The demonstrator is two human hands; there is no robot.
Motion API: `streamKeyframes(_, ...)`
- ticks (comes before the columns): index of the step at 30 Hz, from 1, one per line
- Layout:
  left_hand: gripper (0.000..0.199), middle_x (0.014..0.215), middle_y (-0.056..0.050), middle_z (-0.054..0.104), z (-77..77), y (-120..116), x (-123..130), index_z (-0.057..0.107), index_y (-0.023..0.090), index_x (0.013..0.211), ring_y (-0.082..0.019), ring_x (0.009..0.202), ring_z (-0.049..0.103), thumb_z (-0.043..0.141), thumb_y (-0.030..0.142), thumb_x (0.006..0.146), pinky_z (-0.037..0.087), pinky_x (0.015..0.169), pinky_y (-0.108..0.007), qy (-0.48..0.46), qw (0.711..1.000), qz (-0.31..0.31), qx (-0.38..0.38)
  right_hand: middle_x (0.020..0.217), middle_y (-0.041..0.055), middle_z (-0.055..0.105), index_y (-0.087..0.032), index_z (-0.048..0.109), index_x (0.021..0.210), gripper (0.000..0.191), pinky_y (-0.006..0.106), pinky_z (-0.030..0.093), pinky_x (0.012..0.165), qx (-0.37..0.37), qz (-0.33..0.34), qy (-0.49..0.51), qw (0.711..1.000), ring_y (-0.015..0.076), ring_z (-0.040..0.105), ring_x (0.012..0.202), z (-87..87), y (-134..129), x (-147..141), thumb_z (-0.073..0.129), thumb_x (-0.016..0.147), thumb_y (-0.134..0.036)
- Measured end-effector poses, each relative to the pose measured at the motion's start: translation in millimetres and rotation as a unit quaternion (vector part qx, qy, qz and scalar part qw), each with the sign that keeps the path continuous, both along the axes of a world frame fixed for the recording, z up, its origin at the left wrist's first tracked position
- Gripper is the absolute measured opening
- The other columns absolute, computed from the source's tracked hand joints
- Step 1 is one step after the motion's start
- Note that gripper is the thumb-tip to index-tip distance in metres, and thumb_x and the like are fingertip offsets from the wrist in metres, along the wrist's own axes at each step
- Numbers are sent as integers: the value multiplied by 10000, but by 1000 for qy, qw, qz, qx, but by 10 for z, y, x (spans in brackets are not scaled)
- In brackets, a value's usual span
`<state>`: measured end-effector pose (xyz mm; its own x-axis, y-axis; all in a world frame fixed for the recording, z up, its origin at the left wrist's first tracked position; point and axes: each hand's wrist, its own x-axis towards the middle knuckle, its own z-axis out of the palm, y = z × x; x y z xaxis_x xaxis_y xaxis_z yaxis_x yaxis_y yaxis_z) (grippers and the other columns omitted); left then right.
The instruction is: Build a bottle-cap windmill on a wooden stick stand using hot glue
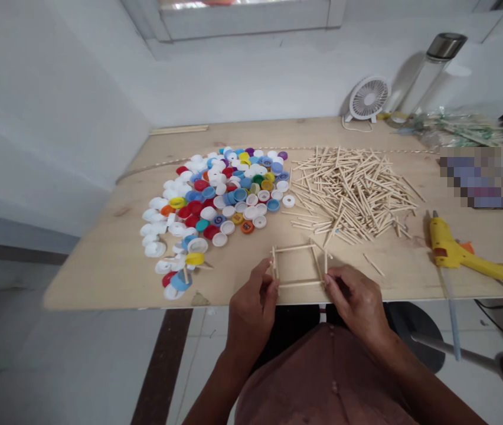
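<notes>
A small open frame of thin wooden sticks (pixel 298 284) is held up at the table's front edge, roughly square with short upright pieces at its sides. My left hand (pixel 254 301) pinches its left side between thumb and fingers. At the opposite side, my right hand (pixel 358 298) grips the lower right corner, its fingers curled. Behind the frame and to the right lies a large heap of loose wooden sticks (pixel 358 192). Plastic bottle caps (pixel 216 198) in many colours are spread to the left. One single stick (pixel 374 264) rests right of the frame.
A yellow hot glue gun (pixel 450 245) lies at the right, its glue stick jutting past the table edge. At the back stand a small white fan (pixel 369 99) and a clear bottle (pixel 428 77). A bag of sticks (pixel 464 127) sits at the far right. A stool (pixel 420 336) is below.
</notes>
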<state>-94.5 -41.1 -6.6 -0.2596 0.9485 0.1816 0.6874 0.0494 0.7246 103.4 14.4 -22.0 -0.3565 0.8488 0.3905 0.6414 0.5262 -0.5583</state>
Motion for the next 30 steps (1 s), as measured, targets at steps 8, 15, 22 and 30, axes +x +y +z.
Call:
streamKeyframes(8,318,735,6,668,-12,0,0,530,188,1199,-142,626,656,447,262,900,514,622,-251,0,1000,-6,1,712,27,665,-186,636,807,173,249,469,609,6,1,6,1000,149,628,659,8,2,-7,506,907,-241)
streamKeyframes(15,332,754,-2,669,10,-5,12,532,187,1206,-143,652,657,449,269,896,520,633,-251,-14,1000,4,0,699,20,653,-184,628,813,157,245,469,594,31,4,4,999,142,625,638,-2,-1,0,510,908,-225)
streamKeyframes(22,330,738,13,658,17,-8,49,534,190,1195,-133,634,648,487,260,875,521,638,-250,-29,999,20,20,759,34,668,-186,624,892,117,252,501,621,22,22,1,1000,156,645,682,-44,-13,50,526,906,-247)
streamKeyframes(30,350,744,21,654,27,-27,52,517,202,1207,-131,642,645,502,245,860,528,633,-251,-34,999,35,18,760,27,669,-184,624,912,132,238,501,620,0,20,10,1000,147,648,681,-32,-12,66,531,910,-278)
